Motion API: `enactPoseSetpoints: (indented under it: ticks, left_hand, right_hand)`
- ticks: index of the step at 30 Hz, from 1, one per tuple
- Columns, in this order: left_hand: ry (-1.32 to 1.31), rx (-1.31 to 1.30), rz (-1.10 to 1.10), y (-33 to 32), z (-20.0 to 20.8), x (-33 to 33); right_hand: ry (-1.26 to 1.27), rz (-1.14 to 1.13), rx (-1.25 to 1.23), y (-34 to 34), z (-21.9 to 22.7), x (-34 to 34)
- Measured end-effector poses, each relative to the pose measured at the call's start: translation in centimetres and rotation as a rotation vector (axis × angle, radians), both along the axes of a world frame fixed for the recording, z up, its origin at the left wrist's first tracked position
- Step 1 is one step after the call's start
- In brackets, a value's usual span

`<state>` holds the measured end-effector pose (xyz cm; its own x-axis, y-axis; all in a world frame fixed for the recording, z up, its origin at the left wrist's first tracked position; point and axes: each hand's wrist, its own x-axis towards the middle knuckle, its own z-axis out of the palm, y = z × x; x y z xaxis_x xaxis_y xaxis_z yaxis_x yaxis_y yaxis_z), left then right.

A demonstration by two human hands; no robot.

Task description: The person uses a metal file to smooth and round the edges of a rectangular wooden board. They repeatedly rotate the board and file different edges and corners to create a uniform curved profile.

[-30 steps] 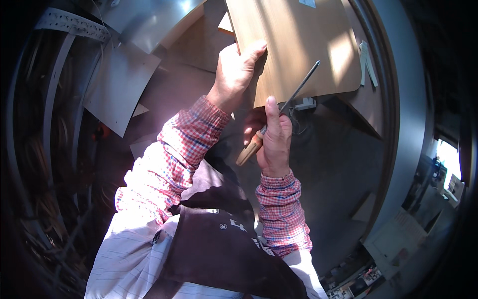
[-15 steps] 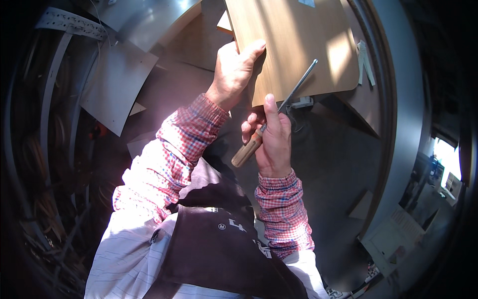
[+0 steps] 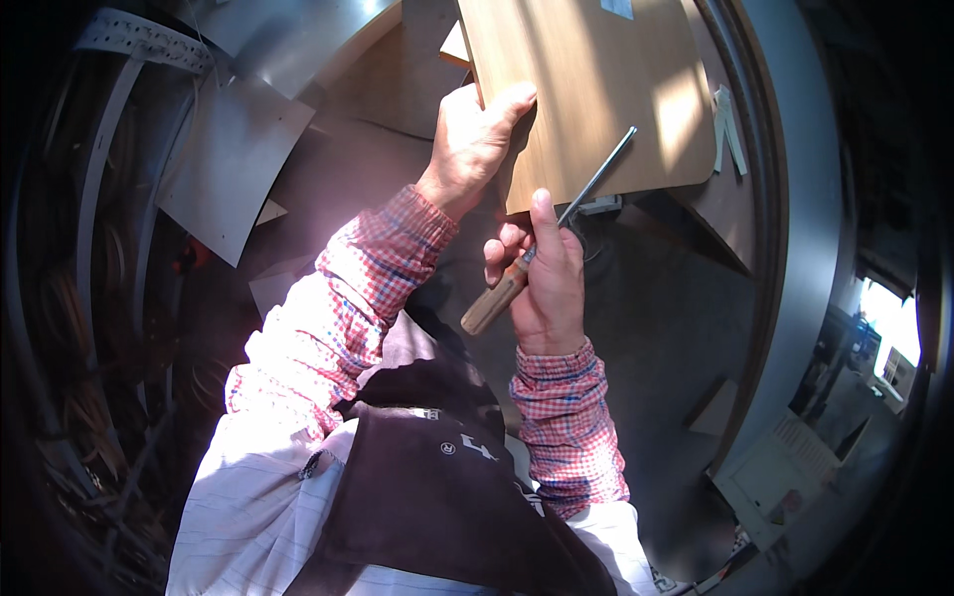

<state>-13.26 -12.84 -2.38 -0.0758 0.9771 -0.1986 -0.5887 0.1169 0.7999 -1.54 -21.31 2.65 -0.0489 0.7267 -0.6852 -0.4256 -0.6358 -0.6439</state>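
Note:
My left hand (image 3: 475, 139) grips the left edge of a light wood-coloured board (image 3: 616, 89), thumb on its face and fingers hidden behind it. The board has one rounded corner and lies across the top of the view, streaked with sunlight. Just below its near edge, my right hand (image 3: 545, 273) is closed around a wooden-handled tool (image 3: 492, 301) with a long, thin metal shaft. The shaft slants up to the right across the board's near corner. Whether it touches the board I cannot tell, nor its exact kind.
A pale panel (image 3: 234, 159) leans at the left beside metal racking (image 3: 94, 189). Thin white strips (image 3: 730, 129) lie right of the board. A long curved-looking grey edge (image 3: 810, 248) runs down the right side. A light-coloured box (image 3: 780, 477) stands at the lower right.
The view has shifted slightly. Both hands keep their holds, and the board and tool stay in nearly the same place.

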Motion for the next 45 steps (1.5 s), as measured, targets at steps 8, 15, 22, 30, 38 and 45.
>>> enactPoseSetpoints:
  ticks: [8, 15, 22, 30, 38, 45]
  left_hand:
    - [0.006, -0.007, -0.005, 0.1, -0.3, 0.0]
    - [-0.001, -0.017, 0.012, -0.2, 0.0, 0.3]
    - [-0.095, -0.036, -0.023, -0.1, 0.3, 0.0]
    - [0.041, -0.059, 0.01, 0.1, 0.7, 0.0]
    - [0.053, -0.015, -0.017, 0.1, 0.1, -0.2]
    - [0.082, 0.004, -0.026, -0.1, 0.1, -0.3]
  right_hand:
    - [0.031, 0.009, -0.038, 0.1, 0.5, 0.3]
    - [0.006, 0.074, -0.034, 0.4, 0.5, 0.8]
    - [-0.037, 0.119, 0.093, 0.1, -0.7, 1.2]
    - [-0.042, 0.061, 0.088, 0.2, -0.7, 1.0]
    - [-0.013, -0.013, 0.003, 0.2, 0.3, 0.2]
    - [0.044, -0.065, -0.048, 0.0, 0.5, 0.0]
